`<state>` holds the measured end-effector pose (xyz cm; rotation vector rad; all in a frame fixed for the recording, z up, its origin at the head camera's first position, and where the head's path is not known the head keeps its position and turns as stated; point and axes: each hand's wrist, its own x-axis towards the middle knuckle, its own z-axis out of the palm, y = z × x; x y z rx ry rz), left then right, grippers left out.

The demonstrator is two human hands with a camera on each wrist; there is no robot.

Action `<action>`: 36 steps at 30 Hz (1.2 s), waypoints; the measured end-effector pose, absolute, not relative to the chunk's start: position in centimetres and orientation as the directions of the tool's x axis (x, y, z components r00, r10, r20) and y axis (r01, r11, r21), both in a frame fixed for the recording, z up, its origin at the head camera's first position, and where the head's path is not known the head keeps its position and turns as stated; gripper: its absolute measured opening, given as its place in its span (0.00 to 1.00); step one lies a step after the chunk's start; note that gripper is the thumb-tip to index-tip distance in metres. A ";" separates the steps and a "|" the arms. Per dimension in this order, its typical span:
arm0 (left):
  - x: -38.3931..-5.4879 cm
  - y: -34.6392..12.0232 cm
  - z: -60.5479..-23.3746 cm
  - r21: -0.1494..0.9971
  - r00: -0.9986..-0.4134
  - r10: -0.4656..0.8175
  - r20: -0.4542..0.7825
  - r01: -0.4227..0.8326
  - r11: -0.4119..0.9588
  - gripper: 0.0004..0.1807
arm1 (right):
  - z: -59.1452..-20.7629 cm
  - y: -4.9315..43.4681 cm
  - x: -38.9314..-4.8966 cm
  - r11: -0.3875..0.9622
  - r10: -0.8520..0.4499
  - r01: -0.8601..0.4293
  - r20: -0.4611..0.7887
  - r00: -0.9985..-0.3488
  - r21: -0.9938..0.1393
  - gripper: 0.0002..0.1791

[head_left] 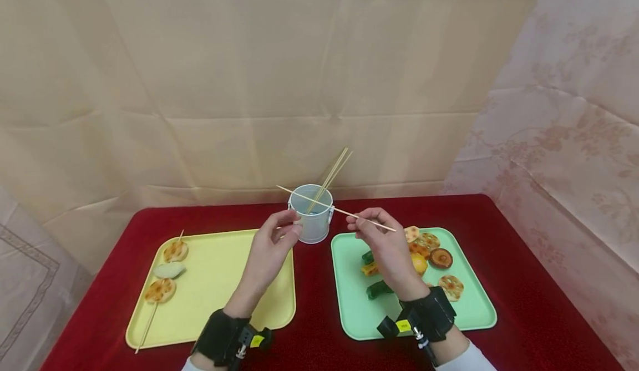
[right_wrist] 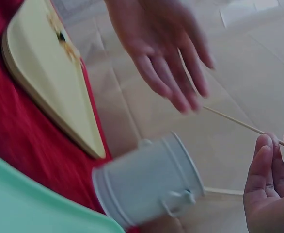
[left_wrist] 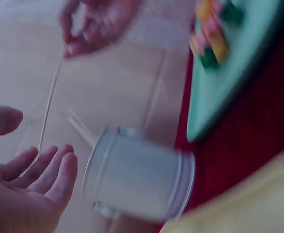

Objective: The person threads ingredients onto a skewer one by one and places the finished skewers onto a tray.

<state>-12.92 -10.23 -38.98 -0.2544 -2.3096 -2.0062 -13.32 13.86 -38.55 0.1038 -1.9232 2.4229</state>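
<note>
My right hand [head_left: 386,243] pinches a thin wooden skewer [head_left: 344,212] near one end, above the left part of the green tray. The skewer slants up to the left, its far end passing in front of the metal bucket's rim in the head view. My left hand [head_left: 272,246] hovers over the right part of the yellow tray with thumb and fingers apart, holding nothing. In the left wrist view the skewer [left_wrist: 49,104] runs behind its fingers [left_wrist: 59,174]. Between the hands stands the small pale bucket [head_left: 314,228] with several skewers [head_left: 333,174] leaning in it.
A yellow tray [head_left: 219,304] on the left carries a skewer threaded with two browned round slices [head_left: 161,291] and a pale green piece [head_left: 170,270]. The green tray [head_left: 359,321] holds a mushroom cap [head_left: 441,258] and several vegetable pieces. Red cloth [head_left: 314,304] covers the table.
</note>
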 end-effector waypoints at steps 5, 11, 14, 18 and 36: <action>-12.7 -8.9 -39.0 0.986 -0.980 0.169 0.105 0.080 -0.149 0.25 | -39.4 12.7 -12.7 -0.291 -0.101 -0.049 0.082 -0.992 -0.956 0.05; -12.7 -7.1 -39.7 0.923 -0.992 0.125 0.027 -0.023 -0.383 0.21 | -40.3 11.5 -12.4 -0.248 -0.144 -0.057 0.095 -0.985 -0.967 0.08; -12.7 -6.3 -39.8 0.897 -0.998 0.057 -0.016 -0.039 -0.441 0.19 | -40.5 11.2 -12.4 -0.220 -0.137 -0.057 0.089 -0.987 -0.974 0.09; -12.9 -6.0 -39.6 0.878 -0.998 -0.027 -0.049 -0.030 -0.478 0.16 | -40.5 11.4 -12.5 -0.164 -0.114 -0.054 0.073 -0.991 -0.985 0.12; -13.0 -5.6 -39.9 0.889 -0.995 -0.095 0.033 0.073 -0.453 0.19 | -40.0 13.0 -13.0 0.368 -0.123 -0.211 0.178 -0.976 -0.906 0.10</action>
